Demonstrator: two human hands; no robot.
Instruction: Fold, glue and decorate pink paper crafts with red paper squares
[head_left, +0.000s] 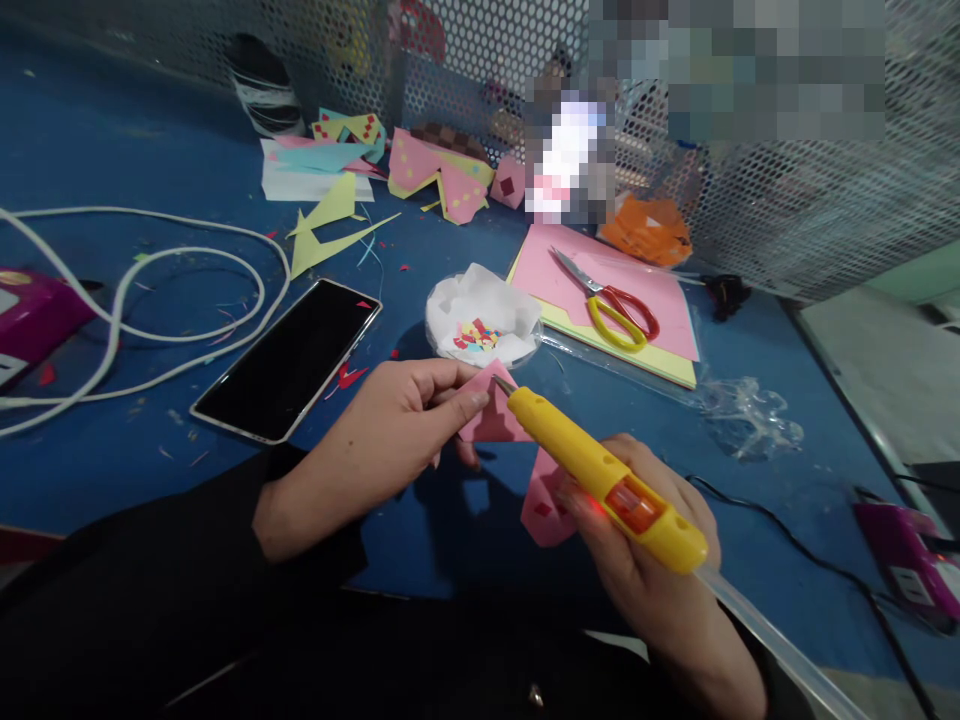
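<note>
My left hand [409, 420] pinches the edge of a folded pink paper piece [499, 415] between thumb and fingers. In my right hand [660, 540] is a yellow hot glue gun [585, 450], its dark tip over the upper part of that paper. A clear glue stick [780, 640] sticks out from the gun's rear end, and an orange-red window shows on its side. Below the gun, a second pink paper part [551, 500] with a dark red diamond lies against my right fingers; whether it joins the first is hidden. A red glow shows near my right thumb.
A lined bowl [484, 315] of paper bits sits ahead. Scissors [607, 300] lie on pink and yellow sheets [660, 340]. A phone [289, 360] and white cable [281, 250] are left; paper masks [439, 175] stand by the mesh panel [465, 80]. A black cord [795, 560] runs right.
</note>
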